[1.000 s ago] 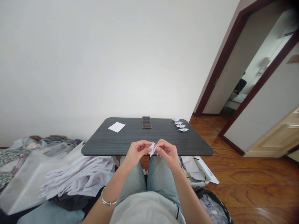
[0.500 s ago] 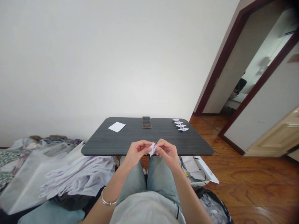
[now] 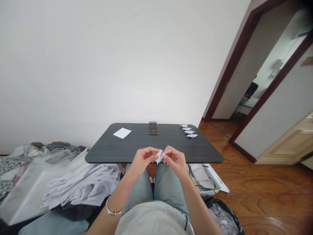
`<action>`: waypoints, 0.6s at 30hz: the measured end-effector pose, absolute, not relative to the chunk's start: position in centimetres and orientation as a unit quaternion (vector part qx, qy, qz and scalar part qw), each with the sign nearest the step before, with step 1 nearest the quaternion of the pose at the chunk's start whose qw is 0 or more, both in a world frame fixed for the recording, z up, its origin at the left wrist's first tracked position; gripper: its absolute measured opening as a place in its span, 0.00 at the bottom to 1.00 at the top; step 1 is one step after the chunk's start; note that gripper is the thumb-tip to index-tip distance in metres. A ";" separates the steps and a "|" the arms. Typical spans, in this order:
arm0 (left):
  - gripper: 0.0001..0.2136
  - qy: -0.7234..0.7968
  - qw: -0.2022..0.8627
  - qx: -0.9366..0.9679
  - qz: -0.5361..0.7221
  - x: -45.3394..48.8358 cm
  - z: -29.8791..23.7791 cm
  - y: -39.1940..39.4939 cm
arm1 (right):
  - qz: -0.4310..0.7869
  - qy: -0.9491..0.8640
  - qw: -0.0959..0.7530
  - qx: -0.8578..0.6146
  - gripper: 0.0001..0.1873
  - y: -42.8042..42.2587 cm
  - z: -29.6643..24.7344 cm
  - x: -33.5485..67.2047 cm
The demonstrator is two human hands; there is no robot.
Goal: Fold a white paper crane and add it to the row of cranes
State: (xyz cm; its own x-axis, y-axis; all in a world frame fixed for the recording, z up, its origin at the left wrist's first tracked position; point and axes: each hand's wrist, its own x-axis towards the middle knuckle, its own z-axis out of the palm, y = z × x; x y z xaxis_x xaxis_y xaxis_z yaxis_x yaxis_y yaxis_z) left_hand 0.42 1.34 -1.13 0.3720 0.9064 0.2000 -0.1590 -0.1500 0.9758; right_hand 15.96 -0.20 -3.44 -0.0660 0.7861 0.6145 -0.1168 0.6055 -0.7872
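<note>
Between my two hands is a small piece of folded white paper (image 3: 159, 156), held just above the near edge of the dark table (image 3: 137, 143). My left hand (image 3: 146, 160) pinches its left side between thumb and fingers. From the right, my right hand (image 3: 175, 159) pinches the other side, its thumb and fingertips close together. The fingertips hide part of the folds. Several folded white paper cranes (image 3: 192, 135) stand in a row at the table's far right. A flat stack or sheet of white paper (image 3: 122, 133) lies at the far left.
A phone (image 3: 153, 128) leans on a stand at the table's back middle, by the white wall. Clothes (image 3: 83, 186) are heaped on the left. Below the table's right side are a white box (image 3: 210, 191) with papers and cables and a black bag (image 3: 225, 215) of scraps.
</note>
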 end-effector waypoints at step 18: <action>0.10 0.311 0.575 0.594 0.468 0.5 -1.0 1.3 | 0.366 -0.640 0.627 -0.252 0.06 -0.2 -3.6 16.0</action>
State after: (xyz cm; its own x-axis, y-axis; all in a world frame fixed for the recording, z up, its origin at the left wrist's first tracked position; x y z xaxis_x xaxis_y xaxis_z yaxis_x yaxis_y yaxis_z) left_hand 0.47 1.25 -1.01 0.3677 0.9083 0.1994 -0.1690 -0.1456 0.9748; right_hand 16.05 -0.18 -3.57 -0.0868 0.7819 0.6174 -0.1363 0.6046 -0.7848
